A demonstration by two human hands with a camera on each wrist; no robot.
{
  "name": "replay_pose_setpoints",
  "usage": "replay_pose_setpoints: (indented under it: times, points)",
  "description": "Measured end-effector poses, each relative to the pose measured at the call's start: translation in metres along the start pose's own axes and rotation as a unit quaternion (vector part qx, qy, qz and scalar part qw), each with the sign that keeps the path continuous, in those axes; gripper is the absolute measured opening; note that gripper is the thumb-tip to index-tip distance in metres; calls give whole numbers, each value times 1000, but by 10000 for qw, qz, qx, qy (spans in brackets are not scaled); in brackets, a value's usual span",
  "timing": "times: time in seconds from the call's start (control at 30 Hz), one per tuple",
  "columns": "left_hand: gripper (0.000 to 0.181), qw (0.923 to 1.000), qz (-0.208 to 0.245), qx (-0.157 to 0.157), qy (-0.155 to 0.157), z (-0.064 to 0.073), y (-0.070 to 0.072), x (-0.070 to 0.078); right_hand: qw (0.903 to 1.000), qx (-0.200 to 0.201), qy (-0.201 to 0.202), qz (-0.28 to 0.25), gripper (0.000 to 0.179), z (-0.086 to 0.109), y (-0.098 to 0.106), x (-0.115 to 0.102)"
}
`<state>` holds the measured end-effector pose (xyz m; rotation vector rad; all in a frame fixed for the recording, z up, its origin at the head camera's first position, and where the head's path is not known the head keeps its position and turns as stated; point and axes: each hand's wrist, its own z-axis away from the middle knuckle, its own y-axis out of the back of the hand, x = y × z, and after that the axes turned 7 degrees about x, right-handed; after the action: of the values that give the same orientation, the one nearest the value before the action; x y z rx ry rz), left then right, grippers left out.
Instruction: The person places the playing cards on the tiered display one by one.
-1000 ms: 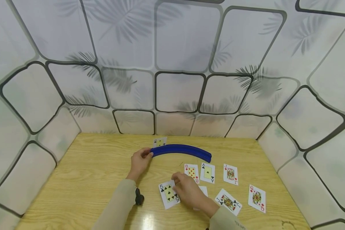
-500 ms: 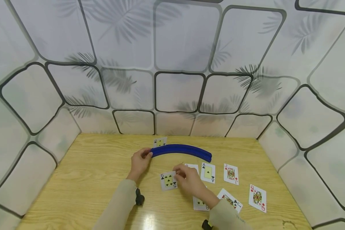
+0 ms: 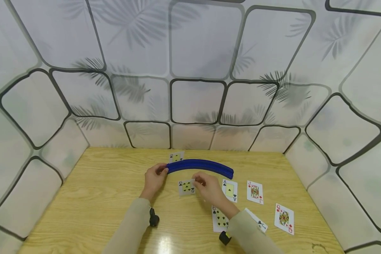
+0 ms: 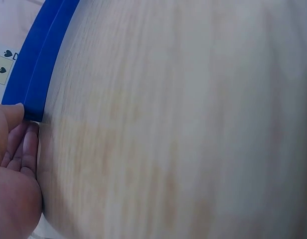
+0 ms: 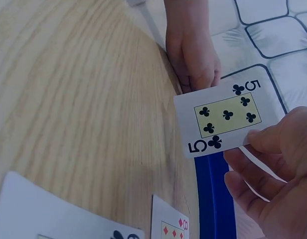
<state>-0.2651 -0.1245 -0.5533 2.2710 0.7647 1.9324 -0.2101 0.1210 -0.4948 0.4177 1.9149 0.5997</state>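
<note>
My left hand (image 3: 153,179) grips the left end of a curved blue playing card holder (image 3: 200,164); in the left wrist view its thumb presses on the holder's (image 4: 36,64) end. Upright in the holder near that end stands a spade card (image 3: 176,156), its lower part hidden. My right hand (image 3: 209,190) pinches a five of clubs (image 3: 186,187) at its right edge, raised in front of the holder. The right wrist view shows the card's (image 5: 228,115) face fully, with thumb in front and fingers behind.
An ace of clubs (image 3: 229,191), a jack of diamonds (image 3: 255,192) and a queen of diamonds (image 3: 284,218) lie to the right. The right arm partly covers a jack of clubs (image 3: 260,223) and a black-suited card (image 3: 220,218). An eight of diamonds (image 5: 172,229) shows in the right wrist view.
My right hand has lifted the five of clubs and carried it away from me toward the holder, tilting it more upright. The left hand stays on the holder's end.
</note>
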Motion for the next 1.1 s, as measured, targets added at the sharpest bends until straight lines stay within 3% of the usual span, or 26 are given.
replay_pose_setpoints:
  times: [0.6,0.83,1.1]
  points:
    - [25,10000,15,-20,75,-2,-1,-2,9999,78,-116,-98,11,-31,-3,1]
    - [23,10000,-21,16,-30,-1,0,-3,9997,189,-137,-120,9,-38,-9,-2]
    - [24,10000,62,-18,-62,-1,1,-1,9990,198,-396,-86,9,-46,-16,-5]
